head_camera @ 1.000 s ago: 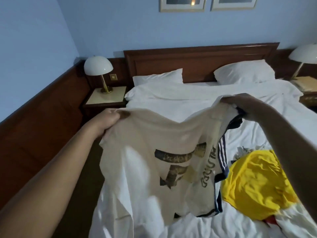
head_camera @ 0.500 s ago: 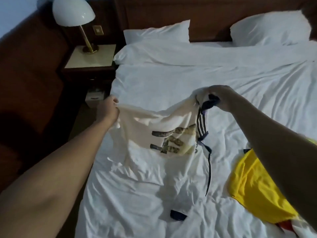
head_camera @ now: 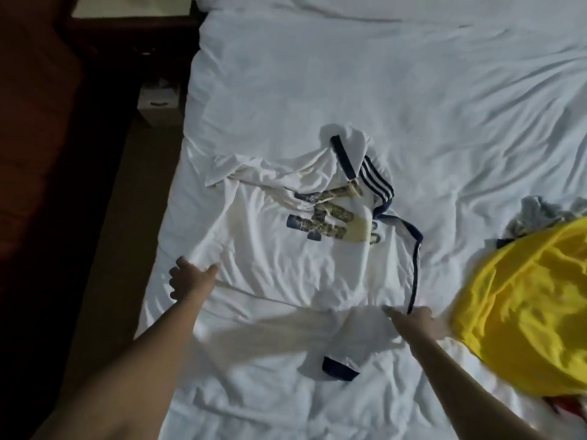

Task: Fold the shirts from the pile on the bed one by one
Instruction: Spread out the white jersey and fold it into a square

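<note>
The white shirt (head_camera: 279,249) lies spread out on the white bed (head_camera: 349,74), print side up and still wrinkly. The left hand (head_camera: 190,277) rests at its left edge with fingers open and spread, touching the cloth. The right hand (head_camera: 416,322) is at the bottom hem by the dark blue stripe; it is blurry, so I cannot tell if it pinches the cloth. The shirt looks soft, thin and floppy, so it will bunch up. Best to hold it by the edges and corners. The yellow shirt (head_camera: 524,312) waits in the pile on the right
</note>
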`<state>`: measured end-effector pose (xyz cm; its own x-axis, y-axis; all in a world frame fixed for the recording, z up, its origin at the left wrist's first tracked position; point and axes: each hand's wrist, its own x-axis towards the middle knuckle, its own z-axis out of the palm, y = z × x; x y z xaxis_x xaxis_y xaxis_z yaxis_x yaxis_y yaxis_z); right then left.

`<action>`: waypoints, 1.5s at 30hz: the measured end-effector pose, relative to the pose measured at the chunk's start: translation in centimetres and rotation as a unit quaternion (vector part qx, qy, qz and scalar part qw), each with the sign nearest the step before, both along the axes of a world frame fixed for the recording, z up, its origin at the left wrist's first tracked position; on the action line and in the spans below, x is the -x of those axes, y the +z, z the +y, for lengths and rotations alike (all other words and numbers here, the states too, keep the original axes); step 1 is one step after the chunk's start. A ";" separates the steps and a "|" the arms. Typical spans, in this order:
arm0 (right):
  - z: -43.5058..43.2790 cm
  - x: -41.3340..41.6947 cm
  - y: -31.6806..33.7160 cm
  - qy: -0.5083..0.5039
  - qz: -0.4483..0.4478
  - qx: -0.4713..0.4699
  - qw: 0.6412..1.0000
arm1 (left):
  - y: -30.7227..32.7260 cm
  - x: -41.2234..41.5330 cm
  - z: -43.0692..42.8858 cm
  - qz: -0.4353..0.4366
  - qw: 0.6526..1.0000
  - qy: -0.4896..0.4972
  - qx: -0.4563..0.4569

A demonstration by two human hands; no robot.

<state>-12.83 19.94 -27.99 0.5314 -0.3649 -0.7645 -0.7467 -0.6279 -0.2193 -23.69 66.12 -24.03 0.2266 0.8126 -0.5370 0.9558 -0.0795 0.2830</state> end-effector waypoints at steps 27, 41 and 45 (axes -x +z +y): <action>-10.0 8.6 10.4 0.134 -0.156 0.010 0.979 | 1.8 22.6 -5.6 -0.217 0.902 0.308 0.211; -14.0 15.6 6.6 0.117 -0.099 -0.076 0.985 | 0.0 24.7 -10.2 -0.233 0.842 0.398 0.278; -12.5 14.8 8.6 0.044 -0.185 -0.138 0.972 | 0.1 23.1 -9.6 -0.291 0.826 0.408 0.259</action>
<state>-27.60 7.47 -19.43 0.8085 -0.1137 -0.5774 -0.5303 -0.5660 -0.6312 -46.74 56.52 -23.94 0.0595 0.5182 -0.8532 0.3216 0.7992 0.5078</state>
